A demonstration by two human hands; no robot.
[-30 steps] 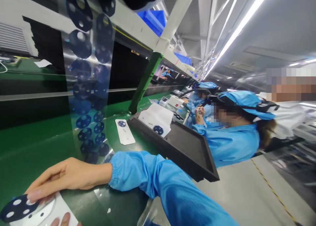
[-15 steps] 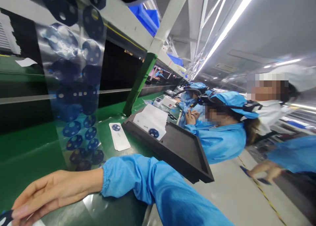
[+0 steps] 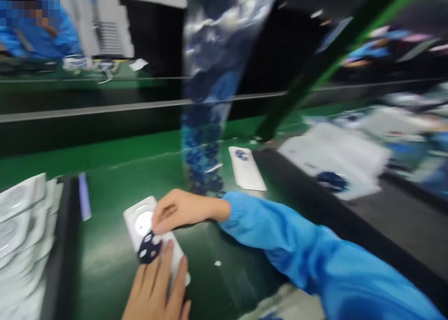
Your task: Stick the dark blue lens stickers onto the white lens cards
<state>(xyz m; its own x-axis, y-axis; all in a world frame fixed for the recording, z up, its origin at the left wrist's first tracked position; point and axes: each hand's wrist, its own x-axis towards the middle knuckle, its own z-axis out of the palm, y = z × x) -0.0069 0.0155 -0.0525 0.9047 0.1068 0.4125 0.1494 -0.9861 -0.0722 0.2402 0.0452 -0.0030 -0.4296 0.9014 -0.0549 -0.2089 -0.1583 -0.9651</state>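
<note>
The picture is motion-blurred. In the lower middle, a white card [image 3: 138, 217] lies tilted on the green bench, held between my two hands. A dark blue perforated film piece [image 3: 150, 248] sits at its edge, and my right hand [image 3: 182, 211], in a blue sleeve, has its fingertips pressed on it from above. My left hand [image 3: 156, 287] comes from below, its fingers on the card's lower part. A transparent strip of dark blue discs [image 3: 206, 166] hangs behind my right hand.
A second white card [image 3: 247, 169] lies on the green bench [image 3: 105, 250]. To the right is a black tray [image 3: 353, 222] with white sheets and a dark disc. Stacked white cards [image 3: 21, 217] fill a black-edged tray at far left. A co-worker's blue sleeve [image 3: 45, 40] shows far off, upper left.
The view has swung left, moving the tray and strip right. My hands now sit mid-frame with the card, and my left hand shows fully. The stacked cards have come into view.
</note>
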